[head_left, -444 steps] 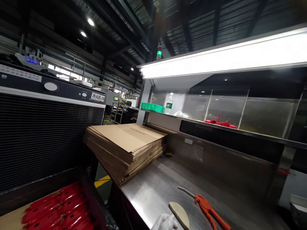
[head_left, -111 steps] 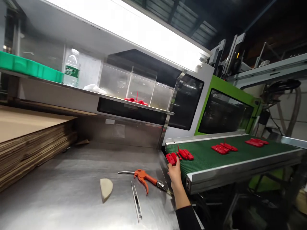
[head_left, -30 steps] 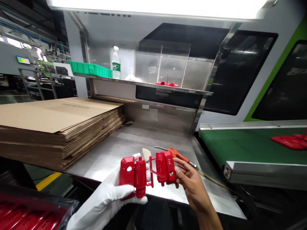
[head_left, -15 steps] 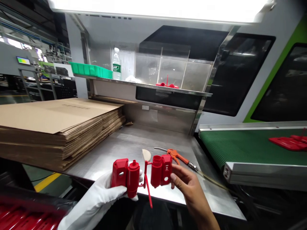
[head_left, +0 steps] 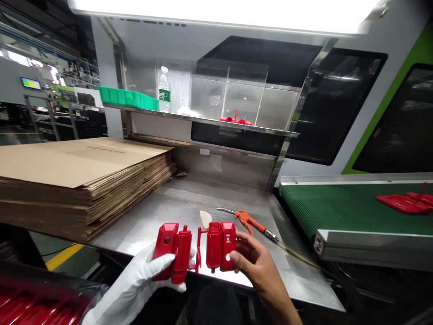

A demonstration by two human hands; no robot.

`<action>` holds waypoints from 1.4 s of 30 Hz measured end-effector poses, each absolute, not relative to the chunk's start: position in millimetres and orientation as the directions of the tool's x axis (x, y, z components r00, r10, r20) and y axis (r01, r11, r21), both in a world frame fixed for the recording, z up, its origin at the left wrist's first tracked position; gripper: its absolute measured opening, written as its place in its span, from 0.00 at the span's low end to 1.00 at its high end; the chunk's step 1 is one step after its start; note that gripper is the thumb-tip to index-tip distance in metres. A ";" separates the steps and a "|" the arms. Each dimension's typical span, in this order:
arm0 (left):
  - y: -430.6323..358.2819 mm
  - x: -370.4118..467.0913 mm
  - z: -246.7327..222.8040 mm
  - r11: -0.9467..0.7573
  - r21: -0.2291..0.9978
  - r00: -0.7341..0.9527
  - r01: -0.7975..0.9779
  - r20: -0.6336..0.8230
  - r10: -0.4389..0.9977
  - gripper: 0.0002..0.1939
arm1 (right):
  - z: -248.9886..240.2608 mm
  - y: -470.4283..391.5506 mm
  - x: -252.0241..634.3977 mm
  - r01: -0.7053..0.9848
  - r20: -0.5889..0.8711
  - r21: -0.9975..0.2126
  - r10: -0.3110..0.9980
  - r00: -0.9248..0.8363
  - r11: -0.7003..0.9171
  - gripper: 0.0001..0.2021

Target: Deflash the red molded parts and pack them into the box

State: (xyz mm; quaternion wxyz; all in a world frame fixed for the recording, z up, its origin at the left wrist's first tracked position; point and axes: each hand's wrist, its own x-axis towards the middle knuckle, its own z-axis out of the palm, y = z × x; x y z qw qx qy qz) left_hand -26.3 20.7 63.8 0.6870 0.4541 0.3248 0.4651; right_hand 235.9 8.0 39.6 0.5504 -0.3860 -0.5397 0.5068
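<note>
I hold a red moulded plastic piece in front of me over the near edge of the steel table. It is made of two housing halves joined by a thin runner. My left hand, in a white glove, grips the left half. My bare right hand grips the right half. Behind the piece on the table lie a beige wedge-shaped pad and an orange air blow gun.
A tall stack of flat cardboard sheets fills the table's left. A green conveyor belt at right carries more red parts. The shelf above holds a green tray, a water bottle and clear dividers. Bagged red parts sit lower left.
Both hands have turned the red piece: the runner stem that pointed down half a second ago no longer hangs below it. The piece has shifted slightly left and lower.
</note>
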 end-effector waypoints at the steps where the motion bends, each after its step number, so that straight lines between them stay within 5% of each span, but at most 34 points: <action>1: 21.1 -25.0 60.7 0.161 0.926 0.346 -0.340 -0.036 0.938 0.10 | 37.9 7.8 232.6 -0.139 0.198 -0.973 0.975 -0.100 0.183 0.26; 4: 23.3 -25.1 46.8 0.236 0.885 0.314 -0.401 -0.110 0.943 0.09 | 26.7 7.5 227.4 0.057 0.307 -0.950 0.952 0.009 0.306 0.21; 7: 27.4 -30.9 30.6 0.415 0.769 0.315 -0.486 -0.289 0.904 0.07 | 12.5 11.0 233.4 0.382 0.647 -0.705 0.763 0.001 0.598 0.14; 10: 30.8 -36.2 18.6 0.525 0.686 0.328 -0.504 -0.410 0.851 0.07 | 4.3 17.1 242.6 0.393 0.756 -0.565 0.646 -0.104 0.725 0.11; 14: 28.2 -30.8 17.7 0.454 0.717 0.297 -0.529 -0.344 0.891 0.08 | -1.2 18.2 234.4 0.308 0.617 -0.750 0.787 0.010 0.585 0.06; 17: 23.3 -23.6 24.0 0.203 0.829 0.191 -0.521 -0.119 0.974 0.10 | -7.6 15.1 214.0 0.104 0.310 -0.947 0.949 0.054 0.303 0.18; 22: 21.0 -25.6 21.0 0.072 0.856 0.103 -0.513 -0.023 0.994 0.07 | -12.5 32.0 194.6 -0.009 0.027 -1.000 0.999 -0.030 0.026 0.29; 27: 23.6 -26.2 8.6 0.055 0.861 0.042 -0.506 -0.040 0.998 0.11 | -8.6 66.7 179.3 0.262 0.011 -0.965 0.996 0.091 -0.013 0.22; 33: 21.1 -18.8 4.3 0.079 0.854 0.022 -0.514 -0.079 0.997 0.09 | -4.2 70.6 158.0 0.553 0.211 -0.833 0.936 0.280 0.023 0.20; 39: 8.6 3.0 17.0 0.097 0.827 0.060 -0.553 -0.077 0.995 0.11 | -9.2 22.2 157.4 0.356 0.208 -0.919 0.976 0.067 0.171 0.28; 42: 6.4 22.9 20.6 0.152 0.818 0.076 -0.554 -0.132 0.988 0.20 | -12.9 -0.6 161.8 0.243 0.250 -0.938 0.968 -0.024 0.248 0.26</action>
